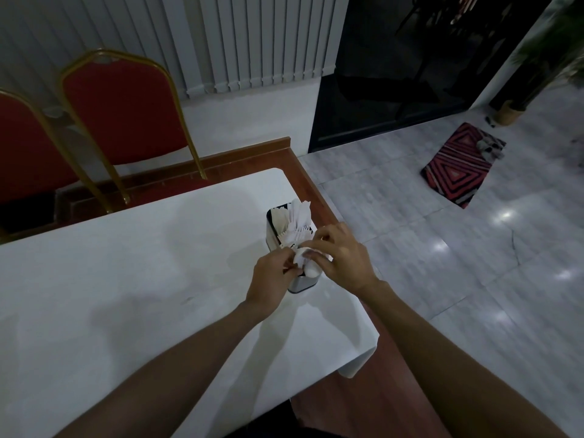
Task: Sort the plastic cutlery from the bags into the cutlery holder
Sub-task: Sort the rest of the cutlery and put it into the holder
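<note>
Both my grips are clenched on a small bunch of white cutlery [301, 257]. My left hand [271, 273] pinches it from the near side and my right hand [341, 257] curls over it. The bunch sits at the near end of the holder [303, 284], which stands by the right edge of the surface [126, 279]. Forks [298, 221] already stand in its far end. This plastic looks light, slick and bendy, so I'd pinch the handles together just under the heads to stop them fanning out.
</note>
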Motion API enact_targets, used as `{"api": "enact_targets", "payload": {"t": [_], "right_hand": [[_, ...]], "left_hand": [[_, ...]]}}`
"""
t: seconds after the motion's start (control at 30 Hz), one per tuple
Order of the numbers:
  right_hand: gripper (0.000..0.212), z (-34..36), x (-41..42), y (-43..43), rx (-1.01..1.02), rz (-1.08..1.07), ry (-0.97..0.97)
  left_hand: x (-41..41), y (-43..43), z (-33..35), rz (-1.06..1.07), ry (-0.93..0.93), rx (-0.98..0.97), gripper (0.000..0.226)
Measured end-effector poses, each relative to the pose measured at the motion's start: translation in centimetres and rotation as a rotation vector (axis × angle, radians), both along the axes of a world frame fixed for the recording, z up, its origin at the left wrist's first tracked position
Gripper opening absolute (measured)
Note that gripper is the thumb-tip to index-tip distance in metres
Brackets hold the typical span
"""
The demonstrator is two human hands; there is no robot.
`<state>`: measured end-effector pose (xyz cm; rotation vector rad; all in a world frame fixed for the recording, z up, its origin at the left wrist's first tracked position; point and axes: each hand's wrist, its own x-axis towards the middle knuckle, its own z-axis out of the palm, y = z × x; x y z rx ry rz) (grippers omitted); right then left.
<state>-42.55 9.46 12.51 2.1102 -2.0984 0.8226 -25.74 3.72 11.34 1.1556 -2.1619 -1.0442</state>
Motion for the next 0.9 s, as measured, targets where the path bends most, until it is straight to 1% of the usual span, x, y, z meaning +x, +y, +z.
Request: {"api": "enact_targets", "payload": {"t": [0.07, 0.17, 0.27, 0.33, 0.4, 0.47, 0.57, 0.6, 0.7, 0.8, 0.87, 0.9], "right_hand": [[0.030, -0.5, 0.0, 0.3, 0.076, 0.005, 0.016], [0.040, -0.6, 0.4, 0.6, 0.171, -0.018, -0.024], [0.046, -0.4, 0.8, 1.1, 0.210, 0.000, -0.042], [0.056, -0.3, 1.0, 1.6, 0.237, 0.006, -0.079], [0.067, -0.1, 1.2, 1.9, 0.229, -0.022, -0.166], [0.072, 0.9, 1.4, 2.1, 0.201, -0.049, -0.277], [0.059, 1.4, 1.8, 3.0, 0.045, -0.095, -0.427], [0.062, 0.5, 1.9, 3.2, 0.044, -0.148, -0.488], [0.089, -2.5, 2.1, 4.5, 0.248, -0.387, -0.595], [0.107, -4.9, 3.0, 4.1, 0.465, -0.431, -0.659], [0.118, -5.7, 3.8, 3.2, 0.492, -0.470, -0.757], [0.119, -6.1, 4.2, 2.7, 0.486, -0.504, -0.793]], "left_hand": [[0.1, 0.0, -0.4, 0.013, -0.029, -0.013, 0.015], [0.3, -0.3, -0.5, 0.058, -0.030, 0.024, 0.020], [0.7, -0.5, -0.5, 0.036, -0.016, 0.056, 0.019], [0.9, -0.7, -0.7, 0.026, -0.004, 0.066, 0.018], [1.3, -1.1, -1.0, 0.026, -0.002, 0.076, 0.018], [1.9, -1.6, -1.4, 0.005, -0.016, 0.071, 0.020], [3.2, -2.4, -1.7, -0.047, -0.023, 0.000, 0.023], [3.7, -3.0, -1.8, -0.043, -0.024, -0.027, 0.025], [4.2, -4.7, -1.6, 0.010, -0.030, -0.055, 0.033], [3.2, -7.4, -1.4, 0.028, -0.111, 0.036, 0.052], [2.3, -9.2, -1.1, -0.035, -0.215, 0.119, 0.066], [1.8, -10.0, -1.0, -0.071, -0.260, 0.164, 0.072]]}}
